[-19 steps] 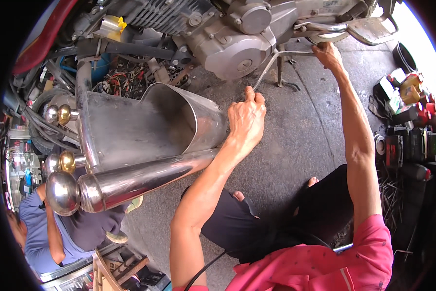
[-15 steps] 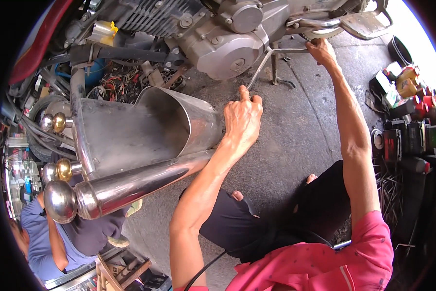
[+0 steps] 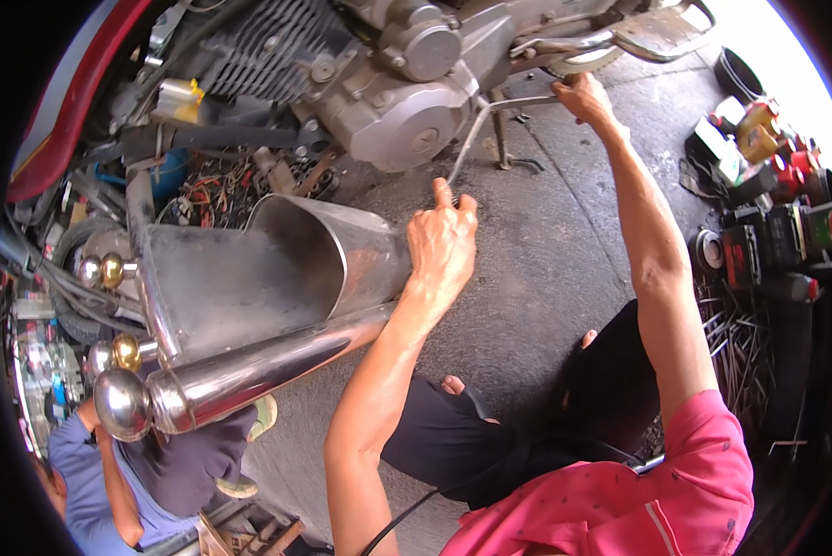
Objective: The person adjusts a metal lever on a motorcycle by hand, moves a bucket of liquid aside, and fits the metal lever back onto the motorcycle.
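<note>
A bent grey metal bar (image 3: 472,135) runs below the engine, with its bend close to the casing. My left hand (image 3: 443,239) is closed round its lower end, one finger pointing along it. At the other end my right hand (image 3: 585,98) grips it, near the chrome foot lever (image 3: 564,44); part of that grip is hidden. Above sits the motorcycle engine (image 3: 416,130) with its rounded grey cover. Beside my left wrist stands a metal carrier frame (image 3: 240,278) with a curved sheet and a shiny tube (image 3: 277,371).
Several bottles and boxes (image 3: 759,144) stand at the right, by a black bucket (image 3: 738,72) and scattered metal rods (image 3: 736,347). A stand leg (image 3: 501,139) reaches the floor. Another person in a blue shirt (image 3: 87,482) sits at lower left. Loose wires (image 3: 221,185) lie behind the frame.
The whole view has shifted, so the engine and frame appear further left. Both hands keep their hold on the bar, which looks much the same against the engine.
</note>
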A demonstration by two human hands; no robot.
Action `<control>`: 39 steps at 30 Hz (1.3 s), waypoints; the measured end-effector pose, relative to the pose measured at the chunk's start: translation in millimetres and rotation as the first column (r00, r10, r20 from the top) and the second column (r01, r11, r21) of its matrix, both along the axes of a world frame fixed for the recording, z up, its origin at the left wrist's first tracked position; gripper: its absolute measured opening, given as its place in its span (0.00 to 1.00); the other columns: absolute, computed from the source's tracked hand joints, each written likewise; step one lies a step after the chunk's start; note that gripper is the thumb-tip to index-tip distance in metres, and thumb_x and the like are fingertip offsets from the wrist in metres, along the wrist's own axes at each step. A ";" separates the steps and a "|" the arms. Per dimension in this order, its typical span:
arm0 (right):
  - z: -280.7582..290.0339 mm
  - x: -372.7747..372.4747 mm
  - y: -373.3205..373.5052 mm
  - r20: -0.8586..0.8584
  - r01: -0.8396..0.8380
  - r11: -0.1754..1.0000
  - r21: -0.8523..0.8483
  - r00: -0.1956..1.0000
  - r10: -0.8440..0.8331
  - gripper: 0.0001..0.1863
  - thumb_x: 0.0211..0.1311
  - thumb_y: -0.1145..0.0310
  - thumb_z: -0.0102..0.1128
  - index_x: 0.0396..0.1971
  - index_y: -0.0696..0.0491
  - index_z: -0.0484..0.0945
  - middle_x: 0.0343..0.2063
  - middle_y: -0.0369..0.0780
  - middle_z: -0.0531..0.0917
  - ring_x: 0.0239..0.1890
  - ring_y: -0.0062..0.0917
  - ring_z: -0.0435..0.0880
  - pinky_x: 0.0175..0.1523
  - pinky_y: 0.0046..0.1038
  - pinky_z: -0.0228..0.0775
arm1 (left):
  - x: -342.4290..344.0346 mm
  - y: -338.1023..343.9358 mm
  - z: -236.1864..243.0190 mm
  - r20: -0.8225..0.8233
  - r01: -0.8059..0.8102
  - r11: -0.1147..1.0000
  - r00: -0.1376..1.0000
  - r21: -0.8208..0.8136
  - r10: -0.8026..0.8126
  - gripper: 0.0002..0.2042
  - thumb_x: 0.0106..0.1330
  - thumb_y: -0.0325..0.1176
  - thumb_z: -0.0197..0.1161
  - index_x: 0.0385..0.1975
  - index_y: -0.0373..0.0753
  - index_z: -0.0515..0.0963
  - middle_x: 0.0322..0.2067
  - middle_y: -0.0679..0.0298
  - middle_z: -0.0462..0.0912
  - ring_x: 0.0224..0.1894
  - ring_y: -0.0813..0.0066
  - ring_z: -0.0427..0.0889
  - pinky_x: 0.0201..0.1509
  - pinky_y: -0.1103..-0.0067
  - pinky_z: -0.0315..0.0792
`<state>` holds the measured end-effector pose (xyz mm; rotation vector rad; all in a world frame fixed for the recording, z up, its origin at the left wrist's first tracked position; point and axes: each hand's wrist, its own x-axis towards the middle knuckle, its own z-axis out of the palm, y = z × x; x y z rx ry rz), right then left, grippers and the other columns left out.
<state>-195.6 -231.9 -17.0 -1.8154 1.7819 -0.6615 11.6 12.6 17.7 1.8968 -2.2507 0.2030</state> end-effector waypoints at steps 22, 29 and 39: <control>-133.8 -298.9 393.1 -0.252 0.472 0.778 0.415 0.881 -0.400 0.17 0.48 0.56 0.56 0.27 0.57 0.79 0.26 0.50 0.80 0.34 0.43 0.80 0.40 0.39 0.70 | 25.2 -36.8 -24.5 -0.775 -0.233 0.857 0.365 0.459 0.515 0.15 0.65 0.35 0.52 0.46 0.32 0.70 0.36 0.59 0.77 0.34 0.72 0.79 0.31 0.81 0.72; -120.8 -355.6 545.0 -0.491 0.812 0.385 0.438 0.575 -0.654 0.13 0.44 0.65 0.51 0.26 0.57 0.79 0.26 0.50 0.80 0.35 0.43 0.79 0.41 0.38 0.70 | 17.8 -51.7 -31.5 -0.741 -0.288 0.810 0.329 0.511 0.585 0.11 0.60 0.29 0.53 0.40 0.36 0.75 0.27 0.67 0.78 0.27 0.79 0.79 0.25 0.88 0.69; -127.4 -364.4 529.4 -0.543 0.805 0.458 0.376 0.593 -0.595 0.15 0.47 0.63 0.48 0.28 0.58 0.77 0.28 0.50 0.80 0.37 0.45 0.77 0.42 0.41 0.68 | 23.6 -44.8 -26.8 -0.683 -0.343 0.810 0.435 0.476 0.586 0.10 0.62 0.29 0.52 0.41 0.37 0.76 0.24 0.67 0.78 0.23 0.80 0.77 0.23 0.86 0.67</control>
